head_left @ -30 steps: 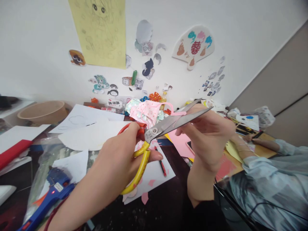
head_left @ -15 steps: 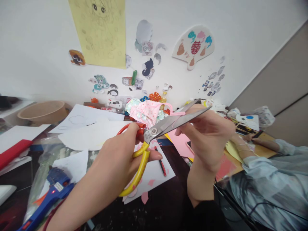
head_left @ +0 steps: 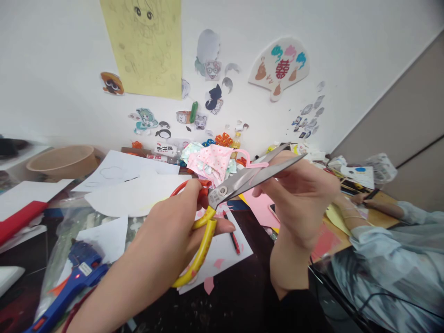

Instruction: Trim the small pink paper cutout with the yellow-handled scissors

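My left hand [head_left: 173, 231] holds scissors [head_left: 222, 190] with one red and one yellow handle, thumb and fingers through the loops. The blades are parted and point to the upper right. Between them lies a thin pink paper piece [head_left: 258, 165] with a curved strip. Its near end is pinched in my right hand [head_left: 294, 194], which is closed behind the blades; the fingertips are partly hidden. Under the scissors, a white sheet [head_left: 225, 259] on the dark table bears pink scraps [head_left: 208, 284] and a red-and-black pen [head_left: 235, 243].
A blue glue gun [head_left: 81, 273] lies at the left, near a red object [head_left: 24, 219] and a tan bowl [head_left: 62, 162]. Pink dotted fabric [head_left: 211, 162] sits by the wall. At the right, another person's arm [head_left: 350, 212] and light sleeve rest near a yellow board.
Almost nothing has moved. The yellow handle has dropped very slightly, and both hands keep their hold on the scissors and the pink paper.
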Available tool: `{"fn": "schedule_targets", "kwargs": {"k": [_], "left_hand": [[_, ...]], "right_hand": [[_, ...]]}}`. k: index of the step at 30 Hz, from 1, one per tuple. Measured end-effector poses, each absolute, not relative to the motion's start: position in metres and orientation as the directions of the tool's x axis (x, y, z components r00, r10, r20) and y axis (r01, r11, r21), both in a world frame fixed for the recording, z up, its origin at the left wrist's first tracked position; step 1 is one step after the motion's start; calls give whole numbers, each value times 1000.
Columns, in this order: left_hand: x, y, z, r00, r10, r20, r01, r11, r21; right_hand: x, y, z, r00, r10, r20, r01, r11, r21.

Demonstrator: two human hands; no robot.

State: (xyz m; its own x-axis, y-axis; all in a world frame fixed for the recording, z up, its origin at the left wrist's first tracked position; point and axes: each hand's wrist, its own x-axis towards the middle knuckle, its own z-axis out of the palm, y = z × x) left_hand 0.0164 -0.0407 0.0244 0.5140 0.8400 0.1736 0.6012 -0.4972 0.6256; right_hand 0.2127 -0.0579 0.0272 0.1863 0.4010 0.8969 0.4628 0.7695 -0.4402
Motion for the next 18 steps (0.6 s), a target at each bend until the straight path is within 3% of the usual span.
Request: {"fn": "schedule_targets", "kwargs": {"k": [18], "left_hand": [[16,-43,25,525,843,117,643,-483,595]], "right_hand": [[214,-59,28,181,424,887,441,771,-459]]}}
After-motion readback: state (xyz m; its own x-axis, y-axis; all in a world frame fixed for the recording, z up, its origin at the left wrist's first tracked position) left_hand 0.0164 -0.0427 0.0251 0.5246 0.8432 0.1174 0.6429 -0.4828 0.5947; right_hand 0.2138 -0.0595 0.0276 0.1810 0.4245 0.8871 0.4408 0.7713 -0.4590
